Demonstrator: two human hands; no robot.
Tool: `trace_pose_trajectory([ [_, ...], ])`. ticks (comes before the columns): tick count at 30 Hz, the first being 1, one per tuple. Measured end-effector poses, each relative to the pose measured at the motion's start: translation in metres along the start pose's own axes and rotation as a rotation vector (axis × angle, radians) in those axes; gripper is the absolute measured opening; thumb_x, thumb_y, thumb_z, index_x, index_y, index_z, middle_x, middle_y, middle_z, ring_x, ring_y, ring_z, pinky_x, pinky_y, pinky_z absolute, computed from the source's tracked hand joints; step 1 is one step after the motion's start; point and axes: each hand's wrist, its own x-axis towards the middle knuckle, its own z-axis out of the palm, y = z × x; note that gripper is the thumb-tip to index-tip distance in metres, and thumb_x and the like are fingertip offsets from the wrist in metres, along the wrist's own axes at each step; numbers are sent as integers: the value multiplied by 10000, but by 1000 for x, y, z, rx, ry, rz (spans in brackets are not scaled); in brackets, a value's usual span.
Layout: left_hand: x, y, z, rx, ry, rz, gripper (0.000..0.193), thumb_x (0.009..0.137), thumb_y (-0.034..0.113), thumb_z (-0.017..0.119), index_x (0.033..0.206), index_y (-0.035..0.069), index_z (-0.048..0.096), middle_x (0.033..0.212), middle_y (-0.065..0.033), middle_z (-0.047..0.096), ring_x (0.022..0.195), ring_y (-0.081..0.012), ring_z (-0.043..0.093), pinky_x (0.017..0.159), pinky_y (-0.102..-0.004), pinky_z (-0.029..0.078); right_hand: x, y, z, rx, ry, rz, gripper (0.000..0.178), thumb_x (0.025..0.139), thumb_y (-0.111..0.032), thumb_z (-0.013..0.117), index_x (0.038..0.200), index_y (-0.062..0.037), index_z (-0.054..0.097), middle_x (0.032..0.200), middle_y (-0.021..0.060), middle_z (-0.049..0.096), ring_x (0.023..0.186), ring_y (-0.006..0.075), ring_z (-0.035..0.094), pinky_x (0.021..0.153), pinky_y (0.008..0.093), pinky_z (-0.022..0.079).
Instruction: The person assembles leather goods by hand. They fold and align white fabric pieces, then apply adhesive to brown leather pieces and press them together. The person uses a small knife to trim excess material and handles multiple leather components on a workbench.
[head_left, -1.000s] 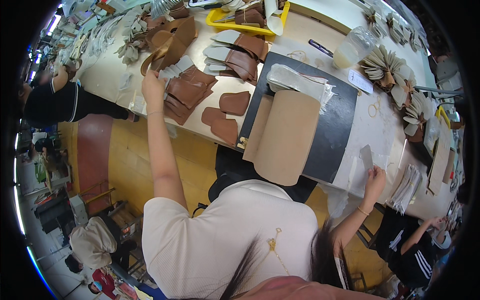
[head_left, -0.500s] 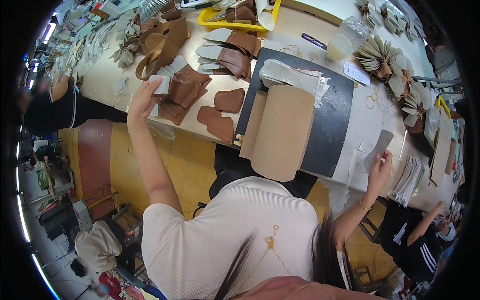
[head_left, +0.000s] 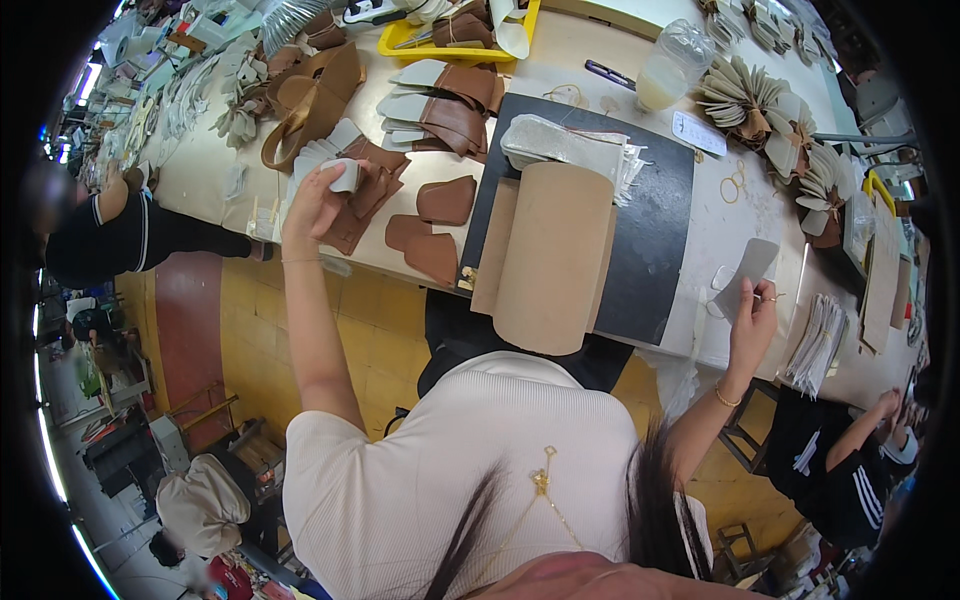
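Observation:
My left hand (head_left: 316, 205) pinches a pale-faced leather piece (head_left: 347, 176), held bent over a fanned stack of brown leather pieces (head_left: 372, 190). Whether it is clear of the stack cannot be told. At the right, my right hand (head_left: 752, 325) grips a thin grey flat piece (head_left: 758, 260) between thumb and fingers, above the table's near edge. In front of me a curved tan board (head_left: 556, 250) lies on a black mat (head_left: 655, 230), overhanging the edge. Several loose brown leather pieces (head_left: 446, 200) lie between the stack and the mat.
Beyond the mat stand a clear plastic bottle (head_left: 672, 68) and a pen (head_left: 609, 73). A yellow tray (head_left: 400, 45) holds brown pieces. A bundle of grey strips (head_left: 570, 145) rests on the mat. Co-workers sit left and right; fanned bundles (head_left: 740, 98) line the right.
My left hand has shifted right over the stack, and its piece is now bent. My right hand has barely moved and still holds the grey piece. The view has shifted slightly.

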Motion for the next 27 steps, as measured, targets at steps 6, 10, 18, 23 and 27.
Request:
trace_pose_trajectory([
  [6,-10,9,26,-363,-54,50,466,847,180,621,1178,-133,523,1266,-222,554,1134,-275,571,1037,-389,398,0,-1,5,24,-27,-27,236,962,-211,569,954,25,548,717,34,527,629,86,423,560,245,376],
  [10,-30,49,72,-70,-212,144,444,846,216,646,1132,-113,559,1252,-216,559,1122,-272,584,978,-403,456,2,-5,9,75,-37,-24,200,962,-180,565,984,18,557,770,43,556,668,91,462,615,237,409],
  [18,-67,63,199,12,-525,-147,299,856,177,672,960,-102,646,792,-174,684,680,-220,696,584,-269,570,10,-45,16,488,33,-69,182,957,-125,577,1078,10,578,917,-3,576,804,70,492,748,184,389],
  [23,-57,26,219,189,-516,-486,274,910,193,646,981,-72,638,849,-129,693,705,-175,702,609,-215,562,4,-94,-2,615,-186,-97,118,890,-98,665,940,8,658,845,-15,620,769,53,539,700,185,424],
  [27,-59,14,204,192,-524,-421,399,946,317,591,992,-77,625,839,-151,697,695,-186,704,593,-224,560,-15,-137,15,544,-597,-34,130,809,-115,739,837,2,689,740,8,667,655,66,582,609,203,470],
])
